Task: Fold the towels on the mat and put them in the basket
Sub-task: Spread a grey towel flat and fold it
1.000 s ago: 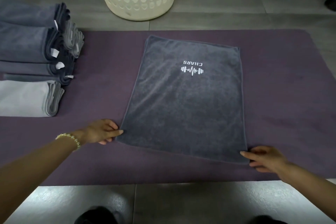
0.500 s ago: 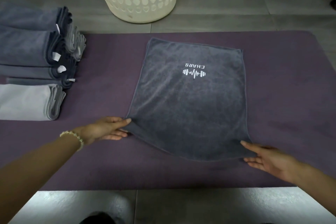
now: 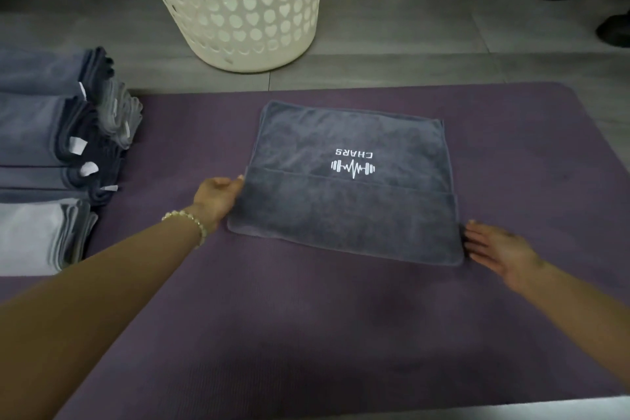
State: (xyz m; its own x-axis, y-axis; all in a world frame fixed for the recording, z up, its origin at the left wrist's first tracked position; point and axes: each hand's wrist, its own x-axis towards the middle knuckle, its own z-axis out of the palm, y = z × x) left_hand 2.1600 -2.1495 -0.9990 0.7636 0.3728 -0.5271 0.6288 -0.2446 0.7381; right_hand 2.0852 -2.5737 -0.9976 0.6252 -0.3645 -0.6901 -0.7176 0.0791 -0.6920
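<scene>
On the mat (image 3: 341,334) lies a plush folded towel (image 3: 341,225).

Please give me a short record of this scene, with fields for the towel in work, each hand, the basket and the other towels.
towel: grey towel lies on the purple mat, its near edge folded up to just below the white logo
left: left hand holds the left end of the folded flap
right: right hand has straight fingers, with the tips at the towel's near right corner
basket: white basket stands on the floor beyond the mat; its contents cannot be told
others: stacked towels sit at the mat's left end
</scene>
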